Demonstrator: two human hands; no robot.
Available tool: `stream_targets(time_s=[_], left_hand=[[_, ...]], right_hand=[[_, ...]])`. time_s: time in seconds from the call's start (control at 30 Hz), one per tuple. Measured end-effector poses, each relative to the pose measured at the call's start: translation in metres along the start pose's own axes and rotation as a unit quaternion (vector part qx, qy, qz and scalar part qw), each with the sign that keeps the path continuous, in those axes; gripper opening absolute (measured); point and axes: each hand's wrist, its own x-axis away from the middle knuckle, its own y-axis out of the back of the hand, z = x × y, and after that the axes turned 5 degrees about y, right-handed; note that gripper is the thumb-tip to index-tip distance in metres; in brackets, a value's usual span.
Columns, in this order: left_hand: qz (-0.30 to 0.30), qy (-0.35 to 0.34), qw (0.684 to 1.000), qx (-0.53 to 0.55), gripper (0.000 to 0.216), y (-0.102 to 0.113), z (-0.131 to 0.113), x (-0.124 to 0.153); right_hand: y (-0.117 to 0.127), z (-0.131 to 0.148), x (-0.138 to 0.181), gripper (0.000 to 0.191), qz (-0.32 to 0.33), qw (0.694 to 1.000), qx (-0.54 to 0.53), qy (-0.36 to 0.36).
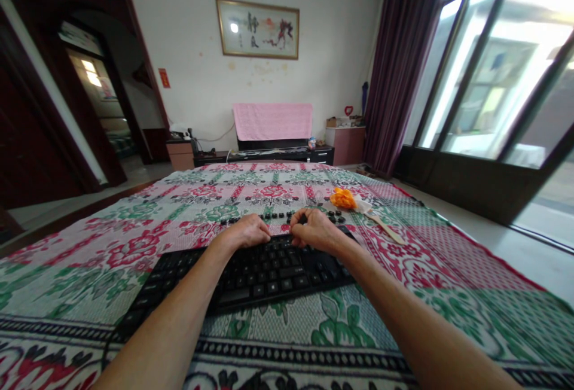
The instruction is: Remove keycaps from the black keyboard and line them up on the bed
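A black computer keyboard [273, 267] lies at a slant on the flowered cloth, its near-left part covered by my left forearm. My left hand [249, 231] is closed at the keyboard's far edge, fingertips touching the top row; whatever they may pinch is hidden. Just to its right, my right hand [311, 229] is curled in a pinch over the same edge. A dark spot shows by its fingers, too small to make out. Behind both hands runs a row of loose black keycaps [275, 216], partly hidden by them.
The patterned tablecloth [134, 252] spreads over the table. An orange flower-like bundle [343, 198] and a flat wooden stick [386, 228] lie right of the keycaps. A pink cloth [273, 121] drapes over something on the far cabinet. Glass doors [497, 79] stand at right.
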Motion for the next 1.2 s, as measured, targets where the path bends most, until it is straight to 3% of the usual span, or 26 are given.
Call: stream_targets(time_s=[0.23, 0.43, 0.53, 0.7, 1.03, 1.2], left_hand=[[0.005, 0.0, 1.0, -0.004, 0.027, 0.001, -0.001, 0.001], [0.01, -0.004, 1.0, 0.007, 0.029, 0.001, -0.001, 0.001], [0.01, -0.002, 1.0, 0.014, 0.029, 0.002, -0.002, 0.002], [0.012, 0.002, 1.0, 0.029, 0.024, 0.0, -0.001, 0.002], [0.017, -0.012, 0.999, 0.024, 0.024, 0.0, 0.001, 0.001], [0.014, -0.019, 1.0, 0.018, 0.027, -0.001, 0.005, -0.003]], right_hand=[[-0.003, 0.007, -0.002, 0.006, 0.005, 0.998, -0.023, -0.054], [-0.004, 0.011, -0.002, 0.009, 0.018, 0.998, 0.028, -0.054], [-0.004, 0.016, 0.001, 0.01, 0.014, 0.995, 0.093, -0.03], [-0.004, 0.023, 0.009, 0.012, 0.008, 0.977, 0.2, 0.07], [0.006, 0.02, 0.02, 0.017, 0.087, 0.966, 0.2, 0.142], [0.005, 0.01, 0.014, 0.016, 0.054, 0.979, 0.156, 0.116]])
